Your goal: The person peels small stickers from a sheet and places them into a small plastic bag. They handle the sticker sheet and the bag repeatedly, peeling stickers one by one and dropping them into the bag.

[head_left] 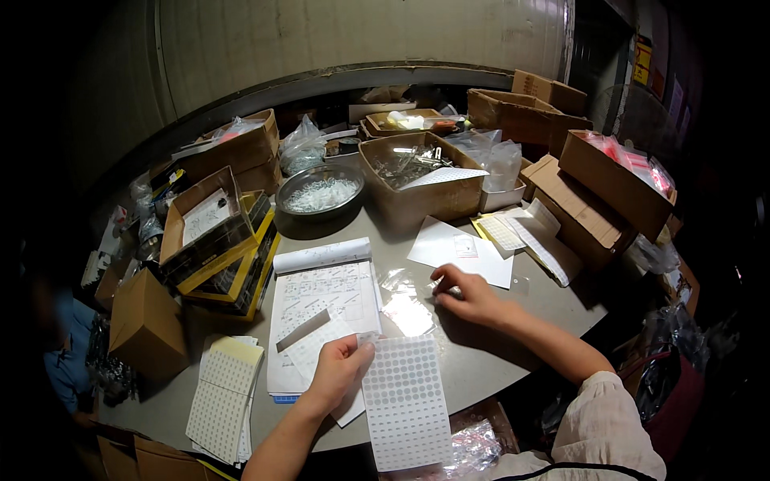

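Observation:
My left hand [338,375] pinches the upper left corner of a white sheet of small round stickers [407,405] between thumb and fingers. The sheet hangs over the table's near edge; its upper rows show grey circles, its lower rows small printed marks. To the right, my right hand [475,300] is above the table with bent fingers, thumb and forefinger apart, and no held thing shows. Beside its fingertips lie clear plastic bags [407,311], shining in the light. An open notepad [325,282] with handwritten pages lies left of them, a grey strip [303,330] on top.
More sticker sheets [220,393] lie at the near left. A round bowl [319,216] of small clear pieces and a cardboard box [433,204] of metal parts stand behind the notepad. Cartons [613,192] crowd the right, black-yellow boxes [228,276] the left. White papers [449,248] lie beyond my right hand.

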A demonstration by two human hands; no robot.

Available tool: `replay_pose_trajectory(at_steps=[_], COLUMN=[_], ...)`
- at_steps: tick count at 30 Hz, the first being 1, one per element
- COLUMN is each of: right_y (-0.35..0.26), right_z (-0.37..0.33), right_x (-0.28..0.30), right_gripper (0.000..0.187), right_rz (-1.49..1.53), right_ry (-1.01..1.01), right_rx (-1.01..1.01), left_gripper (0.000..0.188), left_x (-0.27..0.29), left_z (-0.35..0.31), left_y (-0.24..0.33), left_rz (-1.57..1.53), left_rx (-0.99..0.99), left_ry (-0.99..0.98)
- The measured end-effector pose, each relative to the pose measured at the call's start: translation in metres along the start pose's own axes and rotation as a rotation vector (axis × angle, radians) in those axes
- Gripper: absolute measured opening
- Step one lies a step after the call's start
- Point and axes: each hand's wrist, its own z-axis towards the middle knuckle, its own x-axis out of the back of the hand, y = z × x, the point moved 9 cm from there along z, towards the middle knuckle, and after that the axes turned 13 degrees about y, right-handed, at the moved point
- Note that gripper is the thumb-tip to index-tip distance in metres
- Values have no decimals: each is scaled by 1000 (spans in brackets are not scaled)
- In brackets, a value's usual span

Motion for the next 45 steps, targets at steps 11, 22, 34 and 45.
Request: replay_pose_trajectory(at_steps=[11, 22, 34, 45], right_y=[15, 4, -37, -16], right_z=[-54, -64, -72, 16], right_x=[21, 40, 32, 6], right_gripper=[46, 35, 22, 40], right_rz=[785, 43, -569, -229], right_ry=[-274, 200, 304, -19], right_rx=[-376, -221, 162, 38], left_gripper=[25, 27, 26, 25], left_x=[-10, 5, -1, -2], left_z=[1, 5, 0, 6], left_y=[-3, 1, 8, 4], left_rz=[83, 48, 42, -11], left_rx=[-72, -162, -132, -134], left_ry=[-52, 53, 51, 33])
